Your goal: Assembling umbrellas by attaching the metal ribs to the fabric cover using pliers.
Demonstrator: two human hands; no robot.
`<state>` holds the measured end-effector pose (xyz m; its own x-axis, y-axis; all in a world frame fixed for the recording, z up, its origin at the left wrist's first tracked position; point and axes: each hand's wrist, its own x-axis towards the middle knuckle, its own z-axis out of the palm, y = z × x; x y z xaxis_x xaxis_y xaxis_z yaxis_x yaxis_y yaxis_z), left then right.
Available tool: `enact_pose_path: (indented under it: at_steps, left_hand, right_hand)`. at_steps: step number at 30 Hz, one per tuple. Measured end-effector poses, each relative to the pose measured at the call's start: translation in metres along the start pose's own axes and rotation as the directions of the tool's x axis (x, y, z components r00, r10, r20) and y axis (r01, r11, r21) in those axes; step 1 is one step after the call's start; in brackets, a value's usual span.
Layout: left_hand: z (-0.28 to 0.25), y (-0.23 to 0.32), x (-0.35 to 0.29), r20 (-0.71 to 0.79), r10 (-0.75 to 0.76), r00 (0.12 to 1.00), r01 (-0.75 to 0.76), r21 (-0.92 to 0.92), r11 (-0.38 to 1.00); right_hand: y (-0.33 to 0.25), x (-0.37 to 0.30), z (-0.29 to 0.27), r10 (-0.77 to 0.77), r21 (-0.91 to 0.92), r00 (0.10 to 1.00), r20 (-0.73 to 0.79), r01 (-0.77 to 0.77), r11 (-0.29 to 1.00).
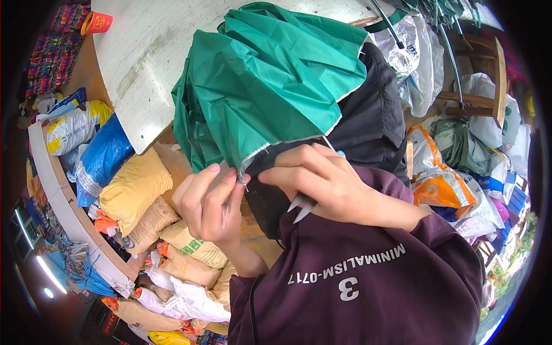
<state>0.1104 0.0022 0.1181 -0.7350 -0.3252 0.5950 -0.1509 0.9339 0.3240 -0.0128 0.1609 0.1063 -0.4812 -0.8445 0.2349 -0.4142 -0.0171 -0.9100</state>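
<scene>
A green umbrella canopy with a pale stitched edge lies bunched over my lap and the edge of the white table. My left hand is closed, pinching a corner of the canopy's hem between thumb and fingers; a small silvery bit shows at that corner. Just right of it, my right hand is curled, its fingertips close to the pinched corner. Two grey pointed blades of scissors stick out below the right palm; their handles are mostly hidden. Whether the right fingertips also hold thread or a needle, I cannot tell.
The white table carries a red paper cup at its far left corner. Stuffed yellow and brown sacks pile up at left. Metal rods, a wooden stool and plastic bags stand at right.
</scene>
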Motion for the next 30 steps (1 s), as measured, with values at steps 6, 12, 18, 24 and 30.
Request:
enact_pose_path:
  at_steps: [6,12,18,24,30]
  left_hand:
    - [-0.004,0.005,0.001,0.068,0.002,0.998,-0.003,0.009,1.0]
    - [-0.004,0.004,0.001,0.043,0.058,0.997,-0.058,0.002,0.998]
    - [0.001,0.0,0.0,-0.049,0.137,0.989,-0.137,0.019,0.99]
    - [0.003,0.004,0.003,-0.066,0.13,0.989,-0.133,-0.045,0.99]
    - [0.004,0.005,0.006,-0.022,0.108,0.994,-0.11,-0.078,0.991]
  right_hand:
    - [0.011,0.018,0.015,-0.213,-0.155,0.971,-0.108,0.195,0.968]
    - [0.012,0.024,0.026,-0.115,0.057,0.971,-0.208,0.13,0.99]
    - [0.0,0.029,0.019,0.016,0.163,0.987,-0.162,0.01,0.987]
    - [-0.004,0.03,0.012,0.134,0.233,0.988,-0.082,-0.112,0.966]
    - [0.009,0.032,0.021,0.175,0.458,0.985,-0.008,-0.152,0.876]
